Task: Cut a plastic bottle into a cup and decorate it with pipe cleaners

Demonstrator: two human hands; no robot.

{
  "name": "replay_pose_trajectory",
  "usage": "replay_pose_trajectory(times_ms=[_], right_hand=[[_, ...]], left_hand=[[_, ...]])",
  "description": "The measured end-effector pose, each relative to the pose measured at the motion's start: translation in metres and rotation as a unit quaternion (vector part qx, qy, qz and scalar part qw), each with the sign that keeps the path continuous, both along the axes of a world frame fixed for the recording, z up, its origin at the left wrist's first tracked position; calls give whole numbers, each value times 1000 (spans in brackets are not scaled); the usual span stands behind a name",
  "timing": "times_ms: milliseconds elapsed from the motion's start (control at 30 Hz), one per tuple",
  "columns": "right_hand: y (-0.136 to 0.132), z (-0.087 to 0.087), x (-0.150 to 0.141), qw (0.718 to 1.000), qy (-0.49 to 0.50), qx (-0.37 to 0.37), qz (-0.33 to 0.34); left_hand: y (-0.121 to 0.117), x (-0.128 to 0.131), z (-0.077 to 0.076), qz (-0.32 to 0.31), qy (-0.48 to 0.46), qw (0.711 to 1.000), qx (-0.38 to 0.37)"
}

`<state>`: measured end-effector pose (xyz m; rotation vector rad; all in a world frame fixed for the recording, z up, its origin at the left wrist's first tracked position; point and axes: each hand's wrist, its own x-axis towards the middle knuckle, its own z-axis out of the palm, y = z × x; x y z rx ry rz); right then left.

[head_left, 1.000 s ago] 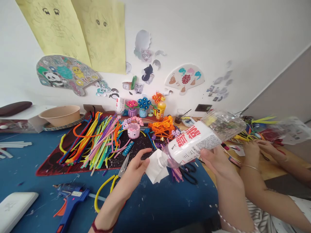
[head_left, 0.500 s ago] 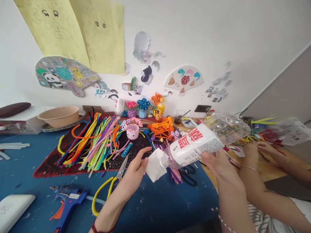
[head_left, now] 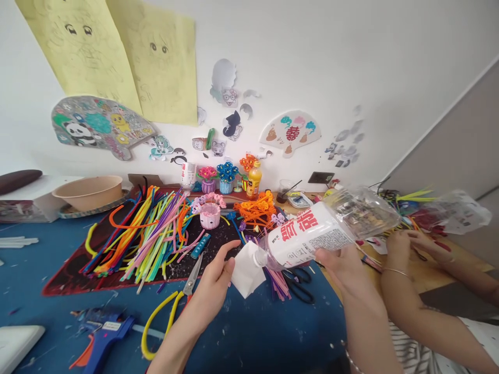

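Observation:
My right hand (head_left: 343,267) grips a clear plastic bottle (head_left: 331,226) with a white label and red characters, tipped so its open mouth points down to the left. My left hand (head_left: 212,285) holds a folded white tissue (head_left: 246,269) right against the bottle's mouth. Both hands are over the blue table (head_left: 253,332), just in front of a black mat (head_left: 117,272) heaped with colourful pipe cleaners (head_left: 156,228).
Yellow-handled scissors (head_left: 175,301) and a blue glue gun (head_left: 99,340) lie at the front left, black scissors (head_left: 298,283) under the bottle. Pipe-cleaner flower pots and an orange bottle (head_left: 253,179) stand at the wall. Another person's hands (head_left: 413,244) work at the right.
The view has tilted slightly, so everything sits lower and to the left. The bottle stays tipped against the tissue, with both hands holding as before.

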<state>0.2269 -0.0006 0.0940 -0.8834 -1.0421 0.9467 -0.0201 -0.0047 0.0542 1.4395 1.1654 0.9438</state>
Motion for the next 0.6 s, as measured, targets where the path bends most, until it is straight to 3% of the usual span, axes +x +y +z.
replay_pose_trajectory(times_ms=[200,400,600], right_hand=[[4,-9,10,998,-42,5,49],[-4,-6,-6,1000,-30,-5,8],[-4,-13,-7,999,-48,5,17]], left_hand=[[-4,-2,1,7,12,1000,2],[-11,-4,6,27,-11,1000,10],[-15,-6,8,41,-27,999,9]])
